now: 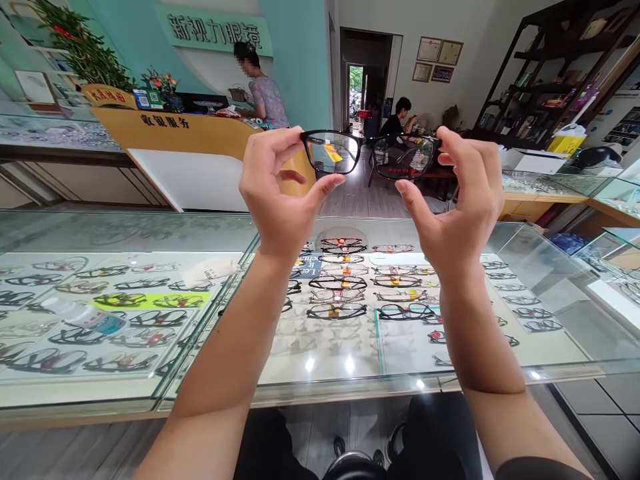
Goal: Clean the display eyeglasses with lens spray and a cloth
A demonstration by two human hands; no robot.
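Observation:
A pair of black-framed eyeglasses (365,142) is held up in front of me, above the glass display case (345,393). My left hand (280,183) grips its left end, the index finger at the top corner and the thumb under the left lens. At the right end, my right hand (457,200) has its index finger on the frame's corner, with the thumb below the right lens. A yellow-orange sticker shows on the left lens and red lettering on the right one. The temples are hard to make out behind the frame.
Rows of eyeglasses (337,311) lie inside the case below. A white bottle (87,317) and a crumpled white packet (210,272) are on the left. Beyond is a wooden counter (200,137) with a person (267,100) behind it; another person (397,123) sits further back.

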